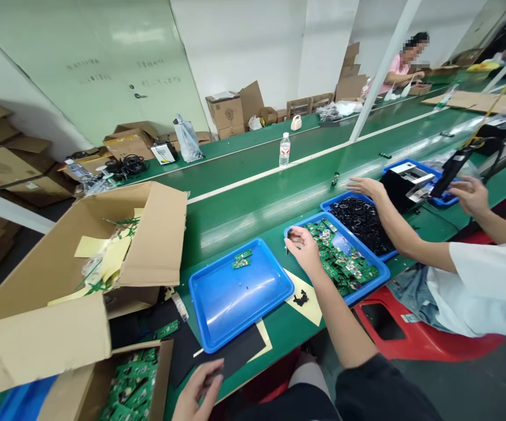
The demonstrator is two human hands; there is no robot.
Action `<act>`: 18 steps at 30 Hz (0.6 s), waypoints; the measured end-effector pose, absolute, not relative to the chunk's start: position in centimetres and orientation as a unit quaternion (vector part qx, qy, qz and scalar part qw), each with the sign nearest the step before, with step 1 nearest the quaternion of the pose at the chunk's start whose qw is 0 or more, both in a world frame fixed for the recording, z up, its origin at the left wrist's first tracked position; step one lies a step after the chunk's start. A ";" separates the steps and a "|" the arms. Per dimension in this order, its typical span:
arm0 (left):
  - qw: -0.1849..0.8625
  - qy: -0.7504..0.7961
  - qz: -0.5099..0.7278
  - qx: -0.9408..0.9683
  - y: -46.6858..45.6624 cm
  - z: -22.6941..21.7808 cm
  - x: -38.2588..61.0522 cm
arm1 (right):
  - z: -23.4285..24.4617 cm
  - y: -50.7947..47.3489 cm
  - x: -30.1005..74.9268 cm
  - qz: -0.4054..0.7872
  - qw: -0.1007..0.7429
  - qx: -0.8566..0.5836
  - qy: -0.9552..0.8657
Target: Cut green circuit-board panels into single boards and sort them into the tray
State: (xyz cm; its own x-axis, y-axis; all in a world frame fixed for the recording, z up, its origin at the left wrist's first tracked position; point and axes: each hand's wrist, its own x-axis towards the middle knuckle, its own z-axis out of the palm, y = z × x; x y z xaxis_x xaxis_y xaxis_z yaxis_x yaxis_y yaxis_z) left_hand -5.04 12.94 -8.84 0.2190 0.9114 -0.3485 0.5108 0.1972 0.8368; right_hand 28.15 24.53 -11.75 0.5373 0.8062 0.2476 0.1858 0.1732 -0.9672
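My right hand is closed in a pinch above the left rim of a blue tray of green circuit boards. A small dark part shows between its fingertips, mostly hidden. Below that hand, several small black pieces lie on yellow paper. My left hand is at the front edge of the bench, fingers loosely bent and apart, with nothing visible in them. Ahead of it, another blue tray holds a couple of small circuit boards.
An open carton with paper scraps stands left, above a box of circuit boards. At right, a co-worker's hands are near a tray of black parts and a black-and-white device. A bottle stands behind.
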 end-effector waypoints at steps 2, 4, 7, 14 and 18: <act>0.482 0.560 0.211 0.641 13.9 -6.1 -3.9 | -7.9 22.0 24.5 0.302 0.639 -0.546 -0.449; 0.470 0.510 0.246 0.677 14.4 -3.5 -2.7 | -4.3 19.1 21.1 0.342 0.627 -0.503 -0.487; 0.484 0.444 0.290 0.696 14.3 0.0 -1.7 | -0.3 15.2 17.3 0.366 0.612 -0.444 -0.542; 0.581 0.342 0.337 0.658 11.1 3.9 -2.8 | 3.6 9.9 13.2 0.335 0.575 -0.434 -0.607; 0.633 0.321 0.340 0.617 9.4 5.0 -4.1 | 4.8 8.0 11.6 0.318 0.551 -0.440 -0.634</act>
State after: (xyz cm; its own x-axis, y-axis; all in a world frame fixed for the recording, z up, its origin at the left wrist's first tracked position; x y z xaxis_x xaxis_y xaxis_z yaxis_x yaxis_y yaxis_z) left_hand -4.12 9.39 5.01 0.5630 0.8263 0.0125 -0.0334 0.0077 0.9994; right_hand 11.58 8.05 4.79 -0.0055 0.9079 0.4191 0.2075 0.4111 -0.8877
